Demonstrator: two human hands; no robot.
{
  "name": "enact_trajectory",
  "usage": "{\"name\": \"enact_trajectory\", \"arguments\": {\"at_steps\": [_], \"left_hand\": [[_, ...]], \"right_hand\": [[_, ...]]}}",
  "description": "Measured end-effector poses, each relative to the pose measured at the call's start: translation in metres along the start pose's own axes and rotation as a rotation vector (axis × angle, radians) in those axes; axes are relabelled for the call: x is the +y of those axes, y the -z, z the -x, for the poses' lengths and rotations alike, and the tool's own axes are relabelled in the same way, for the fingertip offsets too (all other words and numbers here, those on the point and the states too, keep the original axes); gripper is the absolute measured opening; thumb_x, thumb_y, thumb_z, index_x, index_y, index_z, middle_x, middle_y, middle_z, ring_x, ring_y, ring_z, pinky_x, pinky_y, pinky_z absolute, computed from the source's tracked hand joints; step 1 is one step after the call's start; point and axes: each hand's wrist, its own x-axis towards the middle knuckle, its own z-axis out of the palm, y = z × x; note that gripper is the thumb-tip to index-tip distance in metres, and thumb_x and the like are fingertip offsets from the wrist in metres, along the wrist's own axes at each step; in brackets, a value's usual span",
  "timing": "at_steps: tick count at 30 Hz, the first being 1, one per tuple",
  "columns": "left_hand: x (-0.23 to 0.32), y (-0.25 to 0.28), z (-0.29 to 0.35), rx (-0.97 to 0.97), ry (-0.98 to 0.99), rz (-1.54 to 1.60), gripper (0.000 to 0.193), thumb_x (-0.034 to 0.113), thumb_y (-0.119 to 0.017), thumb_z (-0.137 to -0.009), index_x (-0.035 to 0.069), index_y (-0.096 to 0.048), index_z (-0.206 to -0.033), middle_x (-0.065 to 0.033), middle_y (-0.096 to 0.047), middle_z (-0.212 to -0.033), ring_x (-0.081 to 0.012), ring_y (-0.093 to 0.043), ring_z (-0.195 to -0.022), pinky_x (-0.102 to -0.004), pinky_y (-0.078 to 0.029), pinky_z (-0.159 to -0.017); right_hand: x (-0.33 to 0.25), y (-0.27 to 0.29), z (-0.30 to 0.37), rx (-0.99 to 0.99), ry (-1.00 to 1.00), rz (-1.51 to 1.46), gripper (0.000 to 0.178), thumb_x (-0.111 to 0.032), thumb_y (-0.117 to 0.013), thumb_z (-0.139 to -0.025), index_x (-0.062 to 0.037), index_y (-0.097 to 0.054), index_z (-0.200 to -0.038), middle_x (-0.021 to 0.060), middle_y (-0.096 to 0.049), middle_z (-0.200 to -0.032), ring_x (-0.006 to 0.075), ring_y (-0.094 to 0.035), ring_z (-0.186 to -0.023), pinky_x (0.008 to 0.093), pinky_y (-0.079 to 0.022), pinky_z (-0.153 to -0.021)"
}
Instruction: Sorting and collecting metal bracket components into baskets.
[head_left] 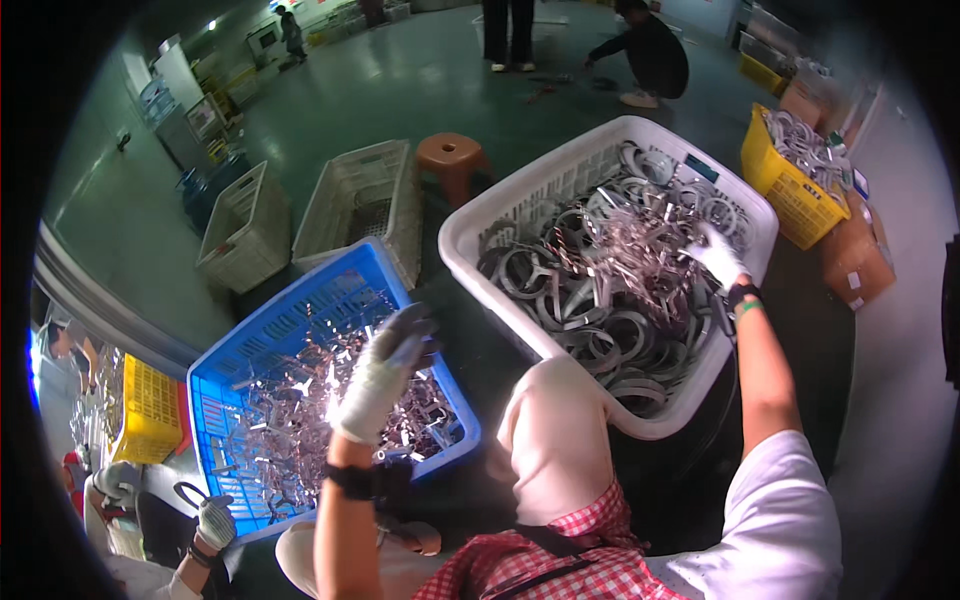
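Observation:
My left hand, in a white glove with dark fingers, is raised over the blue basket. Its fingers are smeared by motion, so I cannot make out a grip. Under it lies a heap of small shiny metal pieces. My right hand, in a white glove, reaches into the large white basket at its right side. Its fingertips meet a tangle of thin shiny metal pieces and are partly hidden there. Grey rings lie around and below that tangle.
Another person's gloved hand is at the blue basket's near left corner, beside a dark loop. Two pale crates and an orange stool stand beyond. At right are a yellow basket of rings and a cardboard box. A person crouches far off.

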Motion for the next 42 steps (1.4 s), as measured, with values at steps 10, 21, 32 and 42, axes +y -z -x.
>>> {"name": "enact_trajectory", "arguments": {"at_steps": [10,21,32,42], "left_hand": [[0.003,0.193,0.093,0.620,-0.154,0.122,0.039,0.013,-0.057,-0.091,0.005,-0.046,-0.127,-0.0144,-0.063,-0.105,-0.0213,-0.065,-0.085,-0.0332,-0.056,-0.075],[-0.069,0.228,0.091,0.839,0.096,0.335,0.026,0.013,-0.061,-0.087,0.011,-0.054,-0.112,-0.0016,-0.059,-0.092,-0.0150,-0.060,-0.080,-0.0311,-0.054,-0.067],[-0.086,0.219,0.120,0.746,0.266,0.257,0.037,0.016,-0.059,-0.088,0.012,-0.050,-0.124,-0.0021,-0.056,-0.103,-0.0149,-0.057,-0.084,-0.0316,-0.056,-0.070],[0.010,0.070,0.298,1.263,-0.249,-0.528,0.030,0.014,-0.046,-0.094,0.000,-0.052,-0.120,-0.0064,-0.058,-0.110,-0.0143,-0.055,-0.100,-0.0297,-0.045,-0.089]], "right_hand": [[-0.207,-0.037,-0.001,-0.279,0.334,-0.018,0.041,-0.022,-0.062,-0.085,0.0007,-0.055,-0.118,0.0138,-0.063,-0.109,0.0181,-0.058,-0.102,0.0297,-0.045,-0.087],[-0.391,-0.370,0.133,-0.902,1.125,0.530,0.089,-0.050,-0.068,-0.073,-0.0188,-0.024,-0.144,0.0283,-0.026,-0.143,0.0465,-0.032,-0.129,0.0477,-0.028,-0.107],[-0.389,-0.449,0.152,-1.388,0.899,0.253,0.061,-0.023,-0.072,-0.071,-0.0129,-0.052,-0.128,0.0158,-0.063,-0.109,0.0284,-0.060,-0.103,0.0380,-0.047,-0.086],[-0.376,-0.449,0.147,-1.037,1.101,0.282,0.030,-0.030,-0.062,-0.076,-0.0077,-0.066,-0.096,0.0183,-0.066,-0.087,0.0344,-0.063,-0.084,0.0419,-0.049,-0.076]]}}
